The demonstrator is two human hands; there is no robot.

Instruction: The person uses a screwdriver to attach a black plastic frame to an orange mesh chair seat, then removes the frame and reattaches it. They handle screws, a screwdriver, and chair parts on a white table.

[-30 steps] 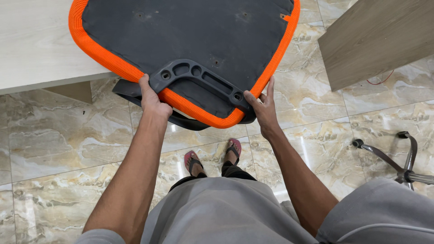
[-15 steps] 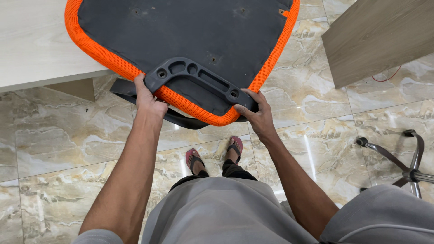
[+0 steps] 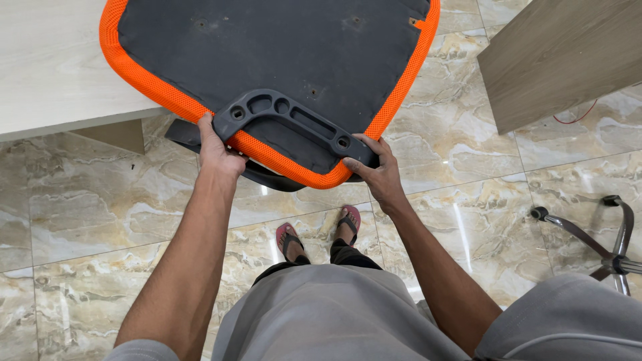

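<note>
A pale wood-grain surface (image 3: 53, 73) fills the 10 o'clock corner, and the floor (image 3: 87, 214) below it is glossy marble-look tile in cream and tan with grey grout lines. At 2 o'clock a second wooden panel (image 3: 568, 53) slants in, with a thin red wire (image 3: 574, 115) under its edge. At 4 o'clock stands a chrome chair base (image 3: 612, 247), only partly in frame.

The far end of the seat (image 3: 267, 60) is cut off by the top of the frame, and a dark curved part (image 3: 187, 134) beneath it is mostly hidden, so its shape cannot be made out.

The seat lies upside down, partly on the surface and overhanging toward the person. Its underside is dark grey board with small screw holes, edged with bright orange mesh. A dark plastic bracket (image 3: 287, 124) with several holes crosses the near rim.

The left hand (image 3: 215, 150) has its grip closed on the seat's near edge at 9 o'clock of the bracket. The right hand (image 3: 374, 167) has its grip curled around the edge at 3 o'clock.
</note>
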